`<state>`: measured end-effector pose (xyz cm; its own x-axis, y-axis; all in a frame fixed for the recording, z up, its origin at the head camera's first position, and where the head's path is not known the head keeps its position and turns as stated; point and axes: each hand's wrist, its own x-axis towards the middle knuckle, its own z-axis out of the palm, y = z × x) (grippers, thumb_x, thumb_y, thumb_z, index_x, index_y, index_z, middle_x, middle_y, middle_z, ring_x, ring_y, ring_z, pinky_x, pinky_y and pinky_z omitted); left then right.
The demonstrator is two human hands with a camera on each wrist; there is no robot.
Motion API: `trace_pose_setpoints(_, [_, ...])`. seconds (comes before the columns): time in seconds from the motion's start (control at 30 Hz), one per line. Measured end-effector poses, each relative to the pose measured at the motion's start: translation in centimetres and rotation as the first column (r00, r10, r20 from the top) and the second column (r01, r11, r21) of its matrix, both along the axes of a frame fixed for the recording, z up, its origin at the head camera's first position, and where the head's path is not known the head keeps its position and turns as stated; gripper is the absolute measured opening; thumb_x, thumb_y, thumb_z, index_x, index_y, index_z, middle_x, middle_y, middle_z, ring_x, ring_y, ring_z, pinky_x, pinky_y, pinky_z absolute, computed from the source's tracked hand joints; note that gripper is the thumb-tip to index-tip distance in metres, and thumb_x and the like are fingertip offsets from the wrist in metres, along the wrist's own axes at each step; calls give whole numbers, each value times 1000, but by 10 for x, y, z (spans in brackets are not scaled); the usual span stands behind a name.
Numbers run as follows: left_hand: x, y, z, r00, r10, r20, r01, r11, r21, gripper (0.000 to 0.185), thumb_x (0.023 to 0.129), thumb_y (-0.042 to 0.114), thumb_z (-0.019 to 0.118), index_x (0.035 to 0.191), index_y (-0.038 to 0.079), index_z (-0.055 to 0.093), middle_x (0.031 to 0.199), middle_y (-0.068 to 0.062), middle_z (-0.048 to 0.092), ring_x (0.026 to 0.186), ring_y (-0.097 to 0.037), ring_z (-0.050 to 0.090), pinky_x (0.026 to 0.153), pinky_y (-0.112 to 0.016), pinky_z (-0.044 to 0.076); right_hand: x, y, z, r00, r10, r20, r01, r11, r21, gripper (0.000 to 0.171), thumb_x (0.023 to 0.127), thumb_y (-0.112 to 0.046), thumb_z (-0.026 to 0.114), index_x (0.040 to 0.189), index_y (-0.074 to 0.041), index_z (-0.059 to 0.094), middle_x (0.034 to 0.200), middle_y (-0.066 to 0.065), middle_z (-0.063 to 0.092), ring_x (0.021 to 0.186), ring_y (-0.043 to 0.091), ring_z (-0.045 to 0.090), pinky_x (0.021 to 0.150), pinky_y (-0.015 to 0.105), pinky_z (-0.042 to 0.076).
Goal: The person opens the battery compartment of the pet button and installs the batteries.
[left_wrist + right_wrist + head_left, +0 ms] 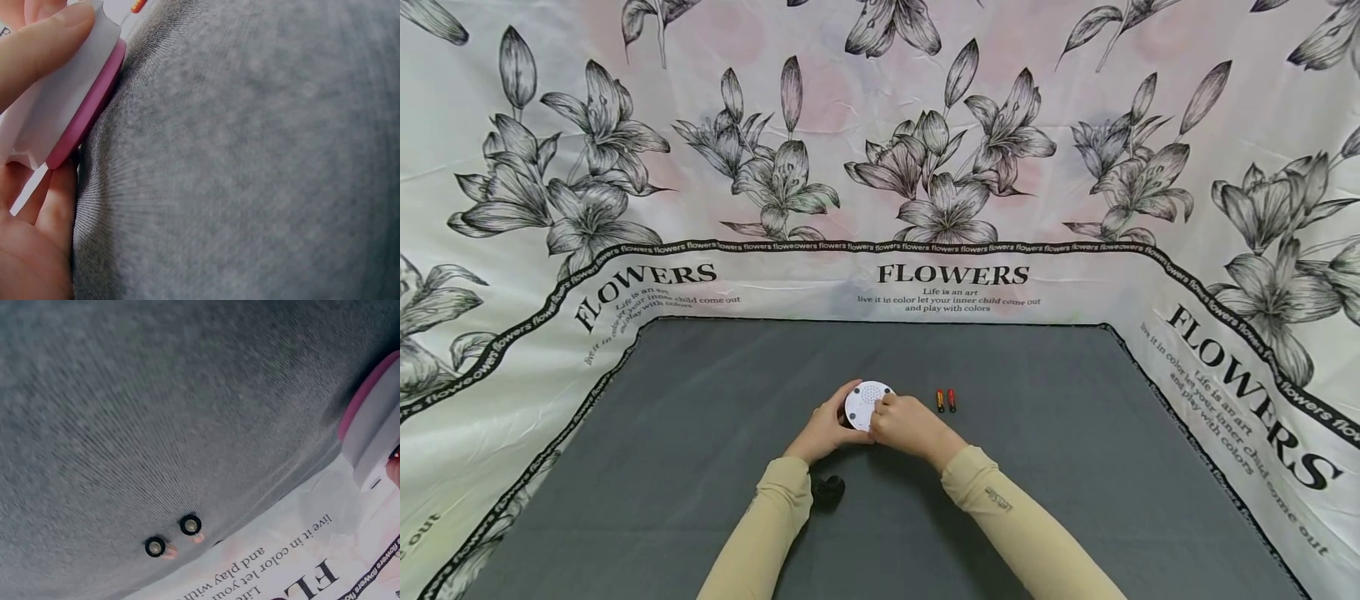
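Note:
Upright fingers and thumb of my left hand (829, 427) grip a round white device (863, 402) by its left side. Its face, dotted with small holes and dark round feet, is turned up in the head view. A pink rim (87, 112) runs round its far side in the left wrist view. My right hand (912, 423) has its fingers curled at the device's lower right, covering part of it. At the right wrist view's edge, a fingertip (393, 471) touches the white body beside a dark opening. What lies under those fingers is hidden.
Two small batteries, one orange and black (940, 401), one red and black (952, 400), stand on the grey cloth (1045, 467), right of the device. A dark object (828, 493) is beside the left wrist. Flower-printed white fabric (820, 283) borders the cloth.

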<state>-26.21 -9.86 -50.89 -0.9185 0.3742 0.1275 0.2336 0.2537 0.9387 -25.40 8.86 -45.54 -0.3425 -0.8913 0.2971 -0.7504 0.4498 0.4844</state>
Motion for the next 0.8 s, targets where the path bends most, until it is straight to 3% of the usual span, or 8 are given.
trace_pose_setpoints(0.1, [0,0,0,1000,-14,7,14,1000,17,96,69,17,84,147,14,28,135,-8,43,115,-18,48,89,-35,45,0,-1,1,999,-25,21,25,999,31,19,84,-30,67,75,-14,70,71,-3,61,65,11,54,56,24,49])
trace_pose_setpoints(0.33, [15,-1,29,998,-52,18,51,998,22,91,72,11,81,146,8,27,135,-18,42,115,-26,48,88,-39,45,-2,-2,0,999,-7,32,5,999,43,17,82,-31,69,75,-16,69,71,-4,61,65,11,56,57,24,49])
trace_pose_setpoints(0.53, [-1,-1,5,999,-36,33,36,999,1,95,70,17,83,147,14,27,135,-14,43,115,-23,48,89,-38,45,-2,-1,0,999,-9,45,7,1000,26,16,81,-30,69,74,-16,69,69,-4,61,65,10,56,57,25,49])
trace_pose_setpoints(0.8, [-4,-1,5,999,-24,26,24,1000,-4,93,70,20,83,146,13,29,132,-12,46,113,-22,50,88,-38,46,-6,-3,3,993,-7,119,9,1000,-12,17,80,-30,71,69,-18,68,65,-6,59,60,10,55,55,25,48])
